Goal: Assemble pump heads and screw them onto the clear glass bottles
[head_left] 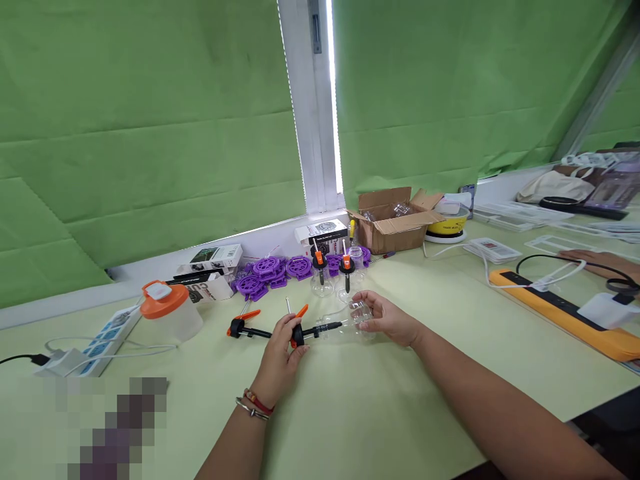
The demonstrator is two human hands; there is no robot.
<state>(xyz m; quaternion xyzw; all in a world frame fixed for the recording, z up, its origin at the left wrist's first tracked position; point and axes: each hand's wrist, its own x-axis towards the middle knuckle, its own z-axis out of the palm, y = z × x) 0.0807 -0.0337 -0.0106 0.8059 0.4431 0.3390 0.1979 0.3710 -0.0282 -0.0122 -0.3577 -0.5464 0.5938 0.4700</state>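
Note:
My left hand (285, 350) is closed around a black pump top (299, 335) with an orange lever and a thin metal rod. Its black stem points right, into the neck of a clear bottle (345, 331) lying sideways. My right hand (383, 319) grips the bottle's far end. Left of my left hand, a second black pump top (240, 328) with an orange lever lies on the table. Beyond my hands, two clear bottles stand upright with black and orange tops, a left one (320, 270) and a right one (347, 273).
Purple plastic wheel-like parts (267, 268) lie behind, beside printed boxes (320, 231). An open cardboard box (395, 230) stands at the back. At left are an orange-lidded container (173, 313) and a power strip (113, 340). Another person's hand (595, 263) rests at right.

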